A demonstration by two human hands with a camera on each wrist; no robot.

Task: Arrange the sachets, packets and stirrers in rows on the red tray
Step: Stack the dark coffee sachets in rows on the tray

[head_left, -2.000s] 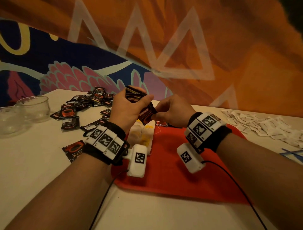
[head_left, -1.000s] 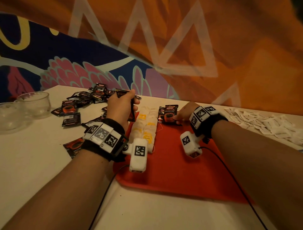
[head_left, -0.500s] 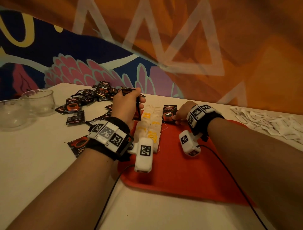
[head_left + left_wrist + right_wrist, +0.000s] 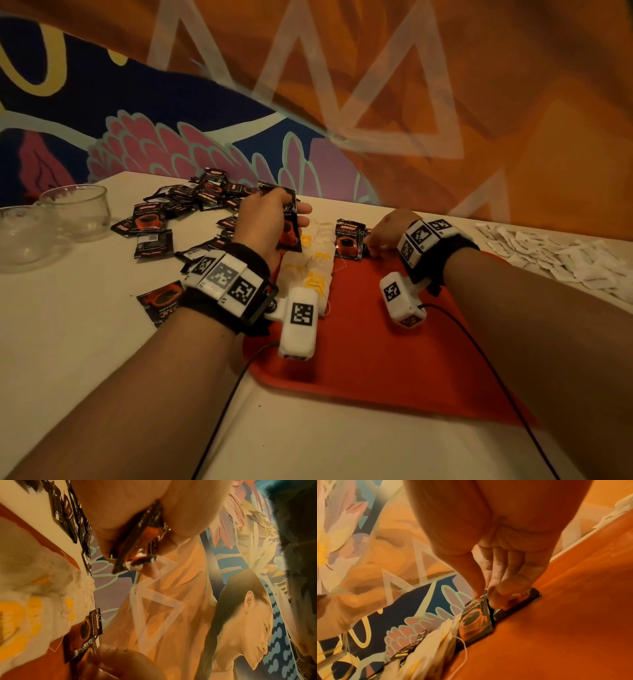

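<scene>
Early stage: red tray [image 4: 394, 359] holds one tea-bag row [image 4: 315, 263] and two coffee sachets [image 4: 349, 238] at far edge. Right hand [image 4: 390, 233] pinches the second; left hand [image 4: 267, 222] clutches a sachet stack [image 4: 289, 226]. Piles [image 4: 191, 202] left.

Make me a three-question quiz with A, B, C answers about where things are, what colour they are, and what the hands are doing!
1. Where is the heap of small white paper sachets?
A. right of the tray
B. in a bowl
C. on the tray

2. What colour is the flat plastic tray?
A. blue
B. red
C. green

3. What is the left hand doing?
A. lying flat
B. gripping black coffee packets
C. lifting a bowl

Answers: 1 A, the heap lies on the white table beyond the tray's right edge. 2 B, its bare floor is red. 3 B, fingers curl round the packets.
</scene>
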